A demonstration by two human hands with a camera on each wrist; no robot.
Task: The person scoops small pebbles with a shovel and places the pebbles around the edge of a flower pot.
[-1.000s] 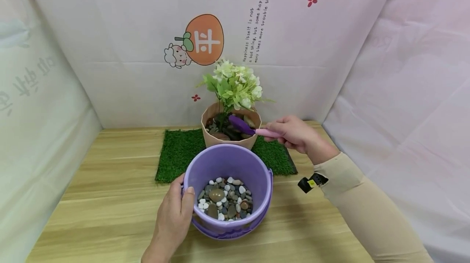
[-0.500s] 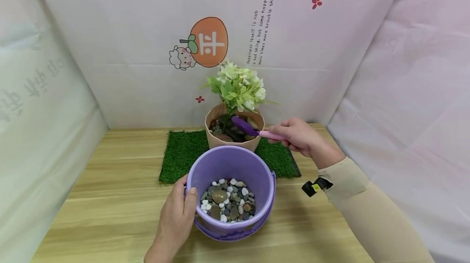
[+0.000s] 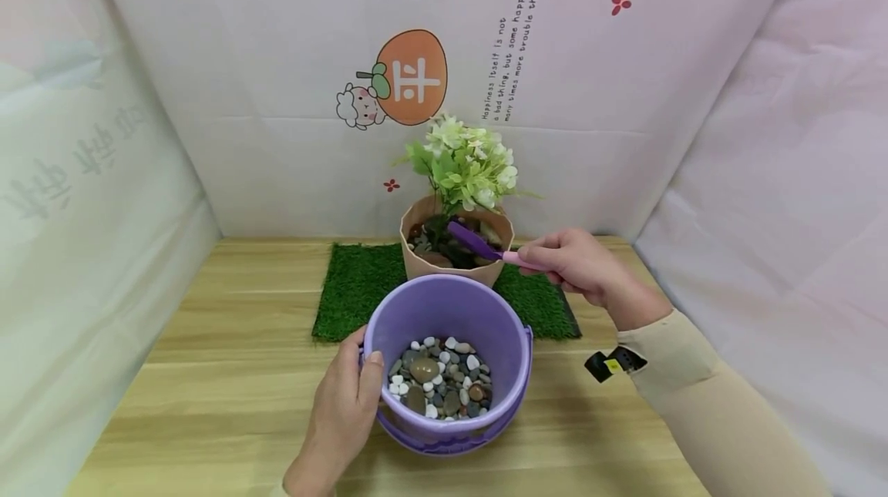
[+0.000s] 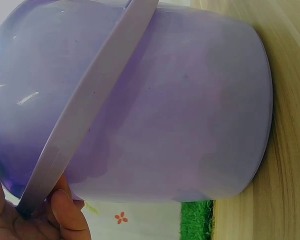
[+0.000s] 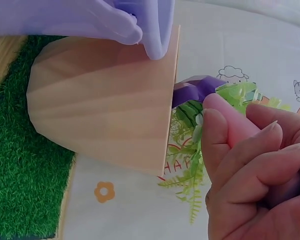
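A purple bucket (image 3: 444, 289) with mixed white, grey and brown pebbles (image 3: 451, 381) inside stands at the front. My left hand (image 3: 344, 397) grips its left rim, thumb over the edge; in the left wrist view the fingers curl by the bucket's handle (image 4: 90, 105). My right hand (image 3: 579, 270) holds a small trowel by its pink handle (image 5: 230, 120). The trowel's purple blade (image 3: 474, 240) reaches over the rim of a beige flowerpot (image 3: 454, 273), above dark stones. A plant with white-green flowers (image 3: 472, 162) rises from the pot. Whether the blade touches the stones, I cannot tell.
The pot stands on a green artificial turf mat (image 3: 361, 281), directly behind the bucket. Beneath is a wooden table (image 3: 229, 374). Printed white cloth (image 3: 291, 173) hangs behind and at both sides. A black wrist strap (image 3: 613, 364) is on the right forearm.
The whole scene has shifted slightly right in the head view. Both hands keep their holds, and the trowel stays over the pot with little visible movement.
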